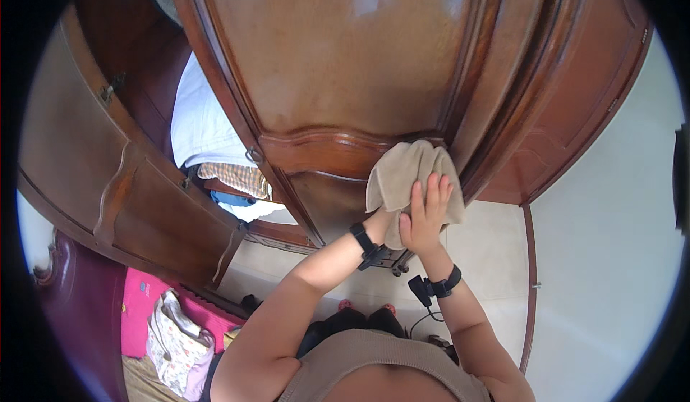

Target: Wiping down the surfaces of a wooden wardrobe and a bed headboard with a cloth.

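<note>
A soft beige folded cloth [413, 168], perhaps a towel or garment, is held up in front of the wardrobe's lower right side. My right hand [429, 213] lies flat on its near face, fingers stretched out and slightly apart. Against the cloth's left edge is my left hand [379, 224]; only its wrist side shows, and the fingers are hidden by the fabric. Both wrists wear black straps. Behind the cloth rises a closed brown wooden wardrobe door [345, 64].
On the left, another wardrobe door [86, 143] hangs open; inside are a white cloth [205, 118] and a checked folded cloth [233, 177]. At lower left, a floral garment [176, 337] lies by a pink cushion-like item [140, 308]. A white wall [611, 258] stands at right.
</note>
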The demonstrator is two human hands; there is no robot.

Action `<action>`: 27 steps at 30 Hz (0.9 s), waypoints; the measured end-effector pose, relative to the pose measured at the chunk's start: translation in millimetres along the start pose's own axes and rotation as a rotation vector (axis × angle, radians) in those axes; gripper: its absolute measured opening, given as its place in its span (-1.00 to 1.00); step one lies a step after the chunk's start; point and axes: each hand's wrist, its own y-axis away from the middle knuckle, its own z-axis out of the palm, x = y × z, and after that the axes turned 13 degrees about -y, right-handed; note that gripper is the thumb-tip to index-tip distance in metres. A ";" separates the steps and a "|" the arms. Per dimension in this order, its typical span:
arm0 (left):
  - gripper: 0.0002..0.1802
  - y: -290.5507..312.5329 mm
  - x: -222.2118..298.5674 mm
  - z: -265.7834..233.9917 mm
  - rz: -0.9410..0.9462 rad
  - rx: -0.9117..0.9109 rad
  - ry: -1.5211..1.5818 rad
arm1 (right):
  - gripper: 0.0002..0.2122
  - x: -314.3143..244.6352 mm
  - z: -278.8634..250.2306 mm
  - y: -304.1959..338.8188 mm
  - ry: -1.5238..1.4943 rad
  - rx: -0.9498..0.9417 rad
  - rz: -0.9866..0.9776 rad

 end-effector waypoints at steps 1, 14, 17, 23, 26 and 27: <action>-0.43 -0.1 0.3 -1.5 0.009 -0.019 -0.005 | -0.46 3.7 4.3 -0.3 -0.010 -0.003 -0.007; -0.38 163.0 -167.4 -133.0 -0.198 0.247 -0.395 | -0.38 -16.6 140.3 243.1 -0.367 -0.509 0.348; -0.35 185.6 -179.9 -164.5 0.029 0.163 -1.741 | -0.37 -40.4 133.6 232.0 -0.337 -0.562 0.359; -0.40 75.6 -8.1 -83.8 0.532 0.287 -1.034 | -0.27 -74.5 100.1 115.0 -0.513 0.066 0.400; -0.42 36.5 50.6 -52.5 0.762 0.262 -1.284 | -0.28 -77.4 72.9 58.4 -0.471 0.122 0.145; -0.42 29.9 56.4 -46.1 0.804 0.262 -1.368 | -0.29 -79.3 62.4 43.8 -0.397 0.128 0.022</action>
